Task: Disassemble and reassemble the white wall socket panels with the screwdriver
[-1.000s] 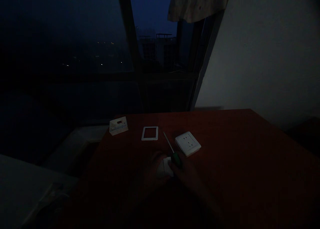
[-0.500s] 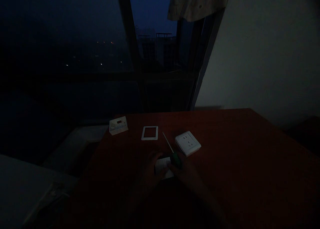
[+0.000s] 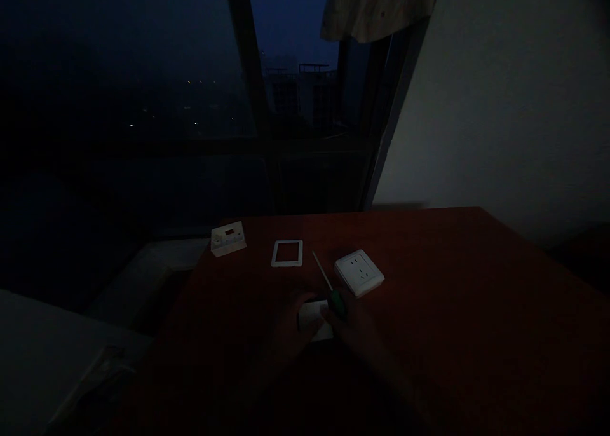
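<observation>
Dimly, hands [image 3: 319,325] partly hiding white piece [image 3: 315,311]

A dark window [image 3: 190,105] fills much of the view, with tiny lights and buildings [image 3: 305,93] outside under a dim blue sky [image 3: 286,16]. A pale curtain [image 3: 379,10] hangs at its top right. Beside it, a plain wall [image 3: 515,105] stands behind the reddish tabletop [image 3: 443,258].

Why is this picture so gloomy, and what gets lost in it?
Head view: dim, dusky light behind the dark-framed window; both bare hands sink into shadow, blurring into the reddish-brown wooden table; white square socket reads clearly.
</observation>
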The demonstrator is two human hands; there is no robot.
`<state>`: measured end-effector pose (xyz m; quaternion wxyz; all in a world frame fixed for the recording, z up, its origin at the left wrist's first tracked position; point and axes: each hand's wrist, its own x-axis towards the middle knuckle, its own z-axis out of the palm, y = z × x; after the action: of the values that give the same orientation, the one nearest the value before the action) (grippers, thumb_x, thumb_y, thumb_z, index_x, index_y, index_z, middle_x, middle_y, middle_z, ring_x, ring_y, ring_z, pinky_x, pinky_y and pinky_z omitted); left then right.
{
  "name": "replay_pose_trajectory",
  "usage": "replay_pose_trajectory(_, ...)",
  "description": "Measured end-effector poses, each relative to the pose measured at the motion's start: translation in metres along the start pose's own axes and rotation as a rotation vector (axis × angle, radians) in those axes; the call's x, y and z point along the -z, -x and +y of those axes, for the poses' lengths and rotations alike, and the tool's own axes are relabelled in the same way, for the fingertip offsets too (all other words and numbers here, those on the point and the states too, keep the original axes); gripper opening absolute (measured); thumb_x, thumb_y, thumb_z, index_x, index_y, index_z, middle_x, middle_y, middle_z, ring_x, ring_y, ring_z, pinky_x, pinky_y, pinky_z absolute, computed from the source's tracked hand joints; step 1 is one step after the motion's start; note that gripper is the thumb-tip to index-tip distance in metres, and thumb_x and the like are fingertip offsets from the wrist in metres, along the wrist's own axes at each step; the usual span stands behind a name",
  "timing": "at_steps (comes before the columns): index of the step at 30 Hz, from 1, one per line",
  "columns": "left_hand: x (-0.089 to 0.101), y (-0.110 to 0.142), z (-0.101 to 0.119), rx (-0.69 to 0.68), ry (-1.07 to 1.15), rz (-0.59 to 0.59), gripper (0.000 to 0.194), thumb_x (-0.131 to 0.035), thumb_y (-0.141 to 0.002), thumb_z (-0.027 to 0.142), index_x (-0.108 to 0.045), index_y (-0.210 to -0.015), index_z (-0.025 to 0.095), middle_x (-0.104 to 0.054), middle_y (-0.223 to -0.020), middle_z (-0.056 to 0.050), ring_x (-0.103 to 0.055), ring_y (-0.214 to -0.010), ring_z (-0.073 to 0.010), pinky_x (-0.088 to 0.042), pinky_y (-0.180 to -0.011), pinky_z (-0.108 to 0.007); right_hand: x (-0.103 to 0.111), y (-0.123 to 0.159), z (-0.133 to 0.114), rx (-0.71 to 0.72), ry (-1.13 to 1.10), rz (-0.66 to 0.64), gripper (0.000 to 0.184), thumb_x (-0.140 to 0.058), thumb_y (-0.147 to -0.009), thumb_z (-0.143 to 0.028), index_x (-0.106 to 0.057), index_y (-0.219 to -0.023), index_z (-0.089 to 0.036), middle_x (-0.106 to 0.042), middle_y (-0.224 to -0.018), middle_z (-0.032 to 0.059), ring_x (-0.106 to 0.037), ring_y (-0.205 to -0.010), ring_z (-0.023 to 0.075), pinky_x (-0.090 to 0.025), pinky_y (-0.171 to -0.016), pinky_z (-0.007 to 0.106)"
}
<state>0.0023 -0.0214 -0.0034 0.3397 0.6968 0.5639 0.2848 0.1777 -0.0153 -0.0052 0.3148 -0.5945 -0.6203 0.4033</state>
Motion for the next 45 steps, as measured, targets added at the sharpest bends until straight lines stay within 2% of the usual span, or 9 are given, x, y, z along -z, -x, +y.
replay_pose_trajectory(7,0.000,0.000,0.008,0.049,0.075,-0.013,0.034,-0.057,-0.082,0.031,-0.059,-0.115,0.022,-0.063,-0.117,-0.007,-0.059,-0.107,-0.0244,-0.048,-0.092,-0.038,-0.004,-0.003,-0.003,0.012,0.047,0.046,0.022,-0.053,-0.081,-0.033,-0.060,-0.097,-0.019,-0.067,-0.086,0.0045,-0.061,-0.076,0.0195,-0.044,-0.066,0.028)
replay_pose_trajectory(11,0.003,-0.002,0.005,0.020,0.085,-0.007,0.033,-0.058,-0.082,0.032,-0.060,-0.114,0.023,-0.065,-0.115,-0.006,-0.060,-0.104,-0.0236,-0.048,-0.091,-0.037,-0.005,-0.004,-0.002,0.010,0.036,0.052,0.022,-0.053,-0.081,-0.032,-0.060,-0.098,-0.018,-0.067,-0.087,0.0048,-0.061,-0.078,0.0195,-0.045,-0.067,0.028)
replay_pose_trajectory(16,0.007,-0.005,-0.001,0.026,0.136,-0.035,0.030,-0.050,-0.087,0.033,-0.063,-0.112,0.022,-0.065,-0.118,-0.006,-0.059,-0.110,-0.0235,-0.045,-0.096,-0.039,-0.003,-0.002,-0.004,-0.005,0.009,0.040,0.022,-0.054,-0.081,-0.032,-0.059,-0.097,-0.018,-0.067,-0.088,0.0051,-0.061,-0.077,0.0194,-0.046,-0.066,0.028)
replay_pose_trajectory(26,-0.001,-0.005,0.001,0.040,0.088,0.037,0.031,-0.047,-0.088,0.034,-0.065,-0.111,0.022,-0.066,-0.117,-0.006,-0.059,-0.110,-0.0234,-0.045,-0.097,-0.040,-0.006,-0.004,0.002,0.003,0.047,0.036,0.025,-0.052,-0.082,-0.031,-0.058,-0.103,-0.019,-0.068,-0.092,0.0067,-0.063,-0.081,0.0209,-0.046,-0.069,0.029)
replay_pose_trajectory(34,0.001,-0.004,0.001,-0.017,0.060,0.032,0.030,-0.044,-0.090,0.032,-0.063,-0.111,0.022,-0.066,-0.115,-0.006,-0.060,-0.107,-0.0230,-0.046,-0.095,-0.038,-0.004,-0.001,-0.001,0.032,0.105,0.027,0.025,-0.048,-0.085,-0.035,-0.058,-0.100,-0.018,-0.067,-0.084,0.0063,-0.062,-0.074,0.0209,-0.045,-0.064,0.029)
replay_pose_trajectory(41,0.015,0.004,0.007,-0.067,-0.156,0.093,0.031,-0.051,-0.089,0.032,-0.060,-0.118,0.024,-0.059,-0.124,-0.007,-0.053,-0.116,-0.0261,-0.043,-0.100,-0.044,0.008,0.014,-0.002,0.082,0.119,0.083,0.027,-0.047,-0.086,-0.032,-0.063,-0.103,-0.018,-0.069,-0.098,0.0102,-0.065,-0.086,0.0227,-0.048,-0.074,0.031)
replay_pose_trajectory(45,0.022,0.011,0.006,-0.110,-0.251,0.013,0.051,-0.064,-0.082,0.035,-0.052,-0.130,0.027,-0.049,-0.137,-0.007,-0.045,-0.126,-0.0297,-0.039,-0.105,-0.047,0.016,0.028,0.005,0.070,0.130,0.060,0.027,-0.046,-0.086,-0.033,-0.065,-0.102,-0.020,-0.071,-0.098,0.0095,-0.066,-0.086,0.0231,-0.050,-0.075,0.032)
